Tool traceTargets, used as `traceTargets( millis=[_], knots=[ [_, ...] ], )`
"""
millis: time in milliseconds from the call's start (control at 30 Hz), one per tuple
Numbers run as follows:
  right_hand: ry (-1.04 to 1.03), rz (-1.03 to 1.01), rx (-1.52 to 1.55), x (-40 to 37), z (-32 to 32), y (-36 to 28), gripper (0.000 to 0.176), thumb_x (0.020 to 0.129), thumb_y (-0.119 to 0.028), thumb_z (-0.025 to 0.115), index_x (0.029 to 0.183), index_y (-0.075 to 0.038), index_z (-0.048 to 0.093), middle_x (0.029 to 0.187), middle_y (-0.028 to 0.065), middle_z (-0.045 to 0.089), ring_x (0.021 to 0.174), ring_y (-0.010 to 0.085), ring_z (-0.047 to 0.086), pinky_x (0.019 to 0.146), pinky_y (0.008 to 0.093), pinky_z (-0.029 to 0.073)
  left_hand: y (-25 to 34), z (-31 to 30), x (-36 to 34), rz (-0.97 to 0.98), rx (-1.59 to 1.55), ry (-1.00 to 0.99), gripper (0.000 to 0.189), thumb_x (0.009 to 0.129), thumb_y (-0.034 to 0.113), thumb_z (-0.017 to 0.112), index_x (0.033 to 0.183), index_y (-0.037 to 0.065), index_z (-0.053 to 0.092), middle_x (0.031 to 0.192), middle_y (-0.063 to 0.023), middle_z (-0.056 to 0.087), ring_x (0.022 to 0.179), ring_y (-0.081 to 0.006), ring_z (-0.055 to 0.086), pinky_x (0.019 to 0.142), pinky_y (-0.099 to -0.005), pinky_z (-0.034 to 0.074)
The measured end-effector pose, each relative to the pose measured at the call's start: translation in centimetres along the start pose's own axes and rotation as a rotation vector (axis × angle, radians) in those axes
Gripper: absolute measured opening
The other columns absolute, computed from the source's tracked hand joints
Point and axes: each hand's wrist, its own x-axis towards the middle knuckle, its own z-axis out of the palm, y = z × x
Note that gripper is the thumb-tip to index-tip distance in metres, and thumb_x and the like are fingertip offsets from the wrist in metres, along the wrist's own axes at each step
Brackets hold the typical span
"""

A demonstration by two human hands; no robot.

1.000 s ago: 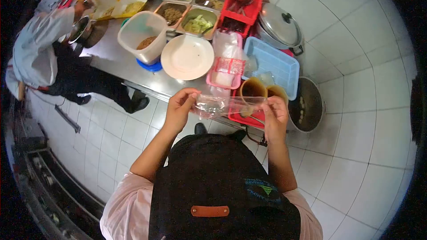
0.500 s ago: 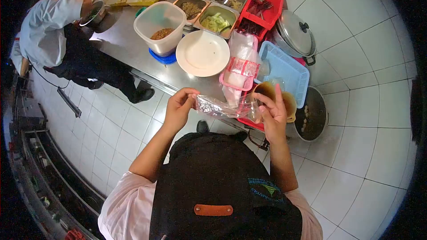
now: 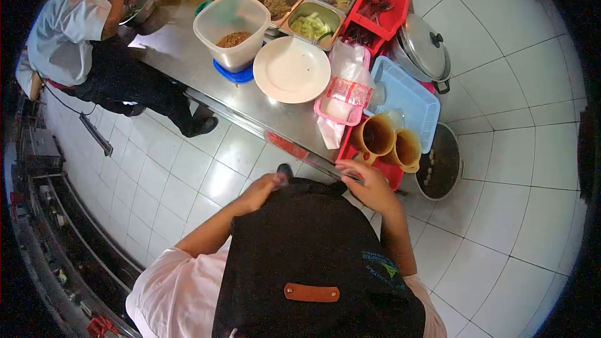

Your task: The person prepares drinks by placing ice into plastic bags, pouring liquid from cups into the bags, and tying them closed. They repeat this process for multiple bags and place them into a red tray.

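Two bare hands of ours are apart above the black apron [image 3: 294, 238]: the left hand [image 3: 263, 193] has its fingers curled, the right hand [image 3: 369, 186] has them loosely bent, and we cannot tell whether either has hold of anything. A clear, red-marked strip [image 3: 288, 145] runs by the counter's edge just ahead, between them; we cannot tell whether our right fingers touch it. Crowding the way just past our right hand, two tan mugs [image 3: 377, 134] stand in a red tray [image 3: 393, 174]. Right of that hand sits a stockpot [image 3: 462, 169], with a pale blue basket [image 3: 427, 106] and a lidded pot [image 3: 419, 40] farther beyond. Ahead of our grip, the steel counter [image 3: 241, 100] carries a pink basket [image 3: 357, 116] with a plastic pack [image 3: 350, 89] over it, a white plate [image 3: 291, 72] and a translucent tub [image 3: 231, 22] of brown crumbs. Far left of our left hand, a co-worker [image 3: 66, 37] reaches to a metal bowl [image 3: 145, 7]. We cannot read the apron's blue-green logo [image 3: 383, 269] or the pack's red print.
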Motion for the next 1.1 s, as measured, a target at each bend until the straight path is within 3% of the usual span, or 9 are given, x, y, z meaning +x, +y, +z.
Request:
traceTargets(
  millis=[167, 233, 333, 400, 467, 667, 833, 1000, 1100],
  knots=[
    [0.155, -0.042, -0.221, 1.6, -3.3, -2.5, 0.025, 0.096, -0.01, 0.061, 0.119, -0.002, 0.065, 0.111, 0.0097, 0.071, 0.101, 0.018, 0.067, 0.091, 0.0322, 0.051, 2.5, -2.4, 1.3, 0.024, -0.207, -0.373, 0.018, 0.105, 0.019, 0.051, 0.119, 0.009, 0.058, 0.117, -0.0101, 0.064, 0.117, -0.0226, 0.059, 0.104, -0.0351, 0.043],
    [0.285, 0.002, -0.273, 4.1, -5.1, -2.7, 0.025, 0.097, -0.015, 0.062, 0.118, -0.003, 0.066, 0.108, 0.0114, 0.072, 0.101, 0.0203, 0.067, 0.089, 0.0335, 0.052, 0.3, -4.3, 4.6, -0.415, -0.349, -0.304, 0.024, 0.1, 0.01, 0.046, 0.122, 0.005, 0.055, 0.102, -0.0136, 0.067, 0.101, -0.02, 0.066, 0.085, -0.0351, 0.055],
    [0.511, 0.073, -0.45, 9.3, -8.3, -0.4, 0.028, 0.095, -0.021, 0.064, 0.113, -0.001, 0.068, 0.109, 0.0155, 0.071, 0.101, 0.0241, 0.069, 0.088, 0.0363, 0.053, -17.1, -6.4, 15.0, 0.205, 0.76, -0.035, 0.032, 0.092, 0.017, 0.047, 0.11, -0.001, 0.067, 0.111, -0.0272, 0.066, 0.107, -0.0383, 0.062, 0.091, -0.0437, 0.05],
    [0.567, 0.164, -0.513, 13.1, -9.7, 3.0, 0.031, 0.092, -0.025, 0.067, 0.11, 0.0, 0.069, 0.105, 0.0167, 0.072, 0.098, 0.0259, 0.07, 0.087, 0.0367, 0.054, -16.2, -4.2, 18.4, -0.465, 0.287, 0.291, 0.044, 0.096, 0.028, 0.045, 0.121, -0.002, 0.065, 0.128, -0.0303, 0.059, 0.116, -0.0397, 0.059, 0.098, -0.0444, 0.048],
    [0.553, 0.349, -0.639, 15.5, -11.0, 5.2, 0.034, 0.088, -0.028, 0.071, 0.106, 0.0, 0.07, 0.1, 0.0171, 0.073, 0.093, 0.0274, 0.072, 0.084, 0.0363, 0.055, -10.6, -2.5, 19.1, -0.54, -0.408, 0.374, 0.055, 0.098, 0.037, 0.041, 0.132, -0.004, 0.058, 0.142, -0.0321, 0.049, 0.125, -0.0429, 0.054, 0.106, -0.0453, 0.042],
    [0.468, 0.222, -0.54, 17.6, -12.6, 9.2, 0.029, 0.087, -0.027, 0.072, 0.095, 0.001, 0.072, 0.084, 0.0134, 0.074, 0.073, 0.0229, 0.07, 0.069, 0.0341, 0.054, -11.7, -0.2, 20.3, -0.316, 0.408, 0.68, 0.063, 0.096, 0.044, 0.047, 0.139, -0.003, 0.051, 0.14, -0.0303, 0.051, 0.124, -0.0412, 0.055, 0.105, -0.0416, 0.044],
    [0.537, 0.025, -0.248, 15.9, -9.1, 1.9, 0.017, 0.097, -0.017, 0.061, 0.097, -0.001, 0.062, 0.074, 0.006, 0.065, 0.059, 0.0151, 0.061, 0.056, 0.0295, 0.048, -12.4, -3.0, 14.4, -0.285, -0.068, 0.084, 0.052, 0.096, 0.034, 0.054, 0.139, 0.003, 0.053, 0.125, -0.0188, 0.066, 0.109, -0.0307, 0.064, 0.096, -0.0398, 0.049],
    [0.462, 0.065, -0.012, 13.9, -7.9, -1.5, 0.012, 0.102, -0.016, 0.054, 0.105, -0.005, 0.051, 0.073, 0.0044, 0.059, 0.051, 0.0115, 0.055, 0.048, 0.027, 0.044, 7.2, -5.0, 8.0, 0.026, -0.315, -0.263, 0.038, 0.1, 0.02, 0.055, 0.133, 0.003, 0.055, 0.121, -0.0067, 0.063, 0.109, -0.0181, 0.063, 0.089, -0.0364, 0.052],
    [0.437, 0.075, 0.137, 12.5, -7.3, -4.9, 0.011, 0.103, -0.017, 0.053, 0.106, -0.007, 0.05, 0.079, 0.0052, 0.061, 0.052, 0.0113, 0.055, 0.047, 0.0253, 0.044, 14.7, -4.7, 7.1, 0.185, -0.41, 0.121, 0.054, 0.088, 0.02, 0.071, 0.136, 0.005, 0.05, 0.122, -0.0088, 0.062, 0.112, -0.0229, 0.061, 0.092, -0.0399, 0.051]
  ],
)
